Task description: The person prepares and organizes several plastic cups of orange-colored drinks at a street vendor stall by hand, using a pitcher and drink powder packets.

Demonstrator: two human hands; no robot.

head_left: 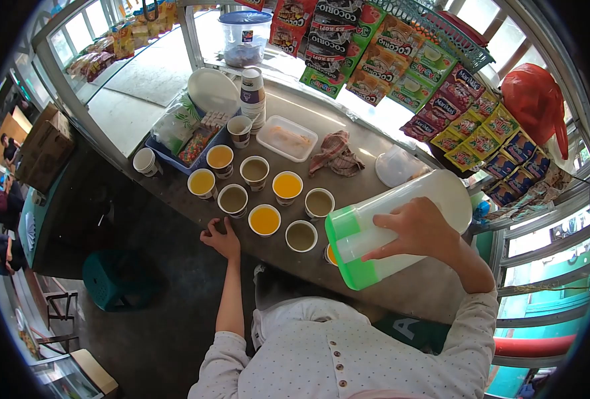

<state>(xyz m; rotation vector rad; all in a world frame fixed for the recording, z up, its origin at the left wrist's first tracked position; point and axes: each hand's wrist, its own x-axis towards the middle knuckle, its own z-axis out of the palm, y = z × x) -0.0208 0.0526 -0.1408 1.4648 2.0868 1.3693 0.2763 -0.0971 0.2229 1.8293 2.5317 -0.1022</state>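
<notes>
My right hand is wrapped round a large translucent pitcher with a green rim, which is tilted over the table. Under its rim, a cup of orange drink is partly hidden. My left hand rests at the table edge with its fingers apart and holds nothing. Near it stand a cup of brownish drink and a cup of orange drink. Several more paper cups, such as a yellow one and a brownish one, stand between my hands.
Behind the cups are a blue tray, stacked cups, a plastic box and a checkered cloth. Sachets hang above. A green stool stands on the floor at left, with people farther off.
</notes>
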